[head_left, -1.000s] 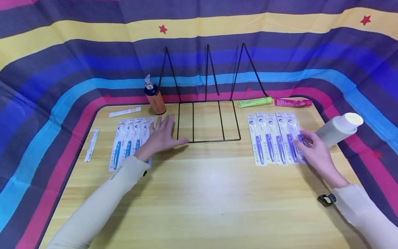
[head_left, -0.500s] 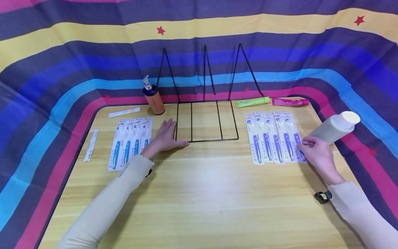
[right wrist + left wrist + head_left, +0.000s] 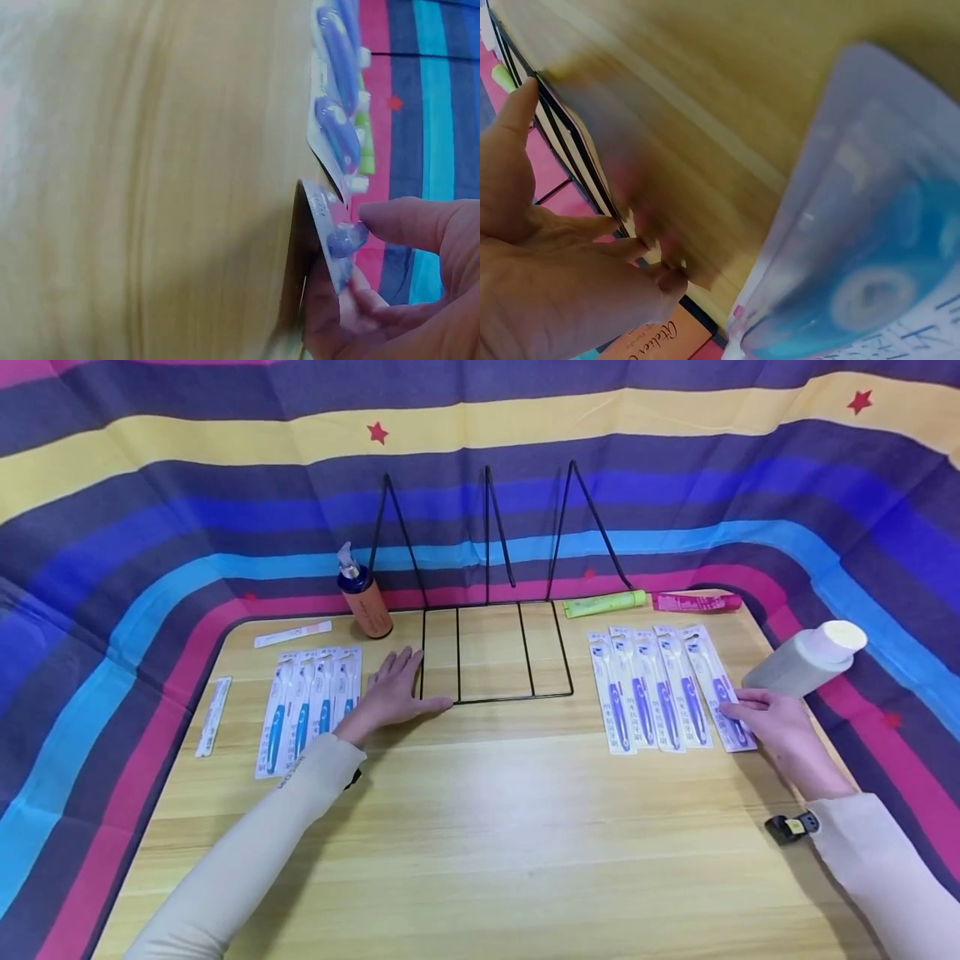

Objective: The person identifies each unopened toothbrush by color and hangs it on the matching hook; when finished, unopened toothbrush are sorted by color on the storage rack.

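My right hand (image 3: 780, 727) pinches the right edge of the end purple toothbrush in its blister pack (image 3: 707, 668). In the right wrist view that toothbrush pack (image 3: 321, 214) tilts up off the table, thumb on its front and fingers behind. Several more purple toothbrush packs (image 3: 663, 693) lie in a row to its left. My left hand (image 3: 393, 693) has its fingers spread at the left side of a black wire rack (image 3: 458, 652), thumb at the front left corner. Blue toothbrush packs (image 3: 303, 710) lie left of that hand; one blue toothbrush pack (image 3: 900, 285) looms close in the left wrist view.
A pump bottle (image 3: 367, 606) stands behind my left hand. A white-capped bottle (image 3: 802, 660) is beside my right hand. Green (image 3: 603, 604) and pink tubes (image 3: 696, 602) lie along the back edge. Two slim white packets (image 3: 292, 633) are at left. Striped cloth surrounds the table.
The end purple toothbrush pack has shifted right, leaving a gap from its neighbour, with my right hand pinching it. My left hand's fingers have settled a little lower beside the rack.
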`<state>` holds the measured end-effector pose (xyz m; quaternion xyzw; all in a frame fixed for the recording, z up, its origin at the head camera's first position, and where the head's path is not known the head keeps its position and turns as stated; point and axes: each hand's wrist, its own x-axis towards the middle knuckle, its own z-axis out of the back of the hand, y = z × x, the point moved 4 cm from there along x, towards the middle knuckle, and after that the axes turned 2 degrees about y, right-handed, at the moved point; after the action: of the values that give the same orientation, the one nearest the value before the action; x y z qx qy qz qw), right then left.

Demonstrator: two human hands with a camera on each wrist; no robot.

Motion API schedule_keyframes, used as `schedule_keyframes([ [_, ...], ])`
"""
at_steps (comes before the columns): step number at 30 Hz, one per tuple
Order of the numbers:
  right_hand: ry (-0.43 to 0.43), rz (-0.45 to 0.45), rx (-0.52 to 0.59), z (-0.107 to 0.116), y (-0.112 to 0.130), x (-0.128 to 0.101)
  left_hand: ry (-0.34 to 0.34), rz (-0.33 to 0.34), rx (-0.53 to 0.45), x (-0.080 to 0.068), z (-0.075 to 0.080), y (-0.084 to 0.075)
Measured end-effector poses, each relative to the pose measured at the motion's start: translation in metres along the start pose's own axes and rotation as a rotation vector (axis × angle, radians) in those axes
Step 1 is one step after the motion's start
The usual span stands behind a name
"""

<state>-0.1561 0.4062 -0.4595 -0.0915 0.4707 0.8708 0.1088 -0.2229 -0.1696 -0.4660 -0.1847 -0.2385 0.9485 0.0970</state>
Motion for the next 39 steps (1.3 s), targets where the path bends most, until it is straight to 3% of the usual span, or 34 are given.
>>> schedule_keyframes([
  [5, 0.049, -0.007, 0.263, -0.003, -0.004, -0.006, -0.018, -0.016, 0.016, 0.0, 0.002, 0.0],
  [12, -0.036, 0.055, 0.518, -0.012, 0.011, -0.022, -0.021, 0.0, 0.024, 0.002, 0.005, -0.007],
  [18, 0.124, 0.152, 0.762, -0.044, 0.041, -0.037, -0.009, 0.003, 0.04, 0.006, 0.006, -0.007],
  [22, 0.213, 0.239, 0.786, -0.077, 0.068, -0.049, 0.006, 0.01, 0.034, 0.007, 0.007, -0.008],
  [29, 0.244, 0.464, 0.811, -0.132, 0.113, -0.069, 0.012, 0.007, 0.025, 0.01, 0.007, -0.007],
  [34, 0.246, 0.673, 0.891, -0.156, 0.146, -0.077, 0.025, 0.013, -0.002, 0.014, 0.004, -0.003],
  [39, 0.24, 0.769, 0.86, -0.17, 0.174, -0.076, 0.019, 0.017, 0.016, 0.012, 0.005, -0.003],
])
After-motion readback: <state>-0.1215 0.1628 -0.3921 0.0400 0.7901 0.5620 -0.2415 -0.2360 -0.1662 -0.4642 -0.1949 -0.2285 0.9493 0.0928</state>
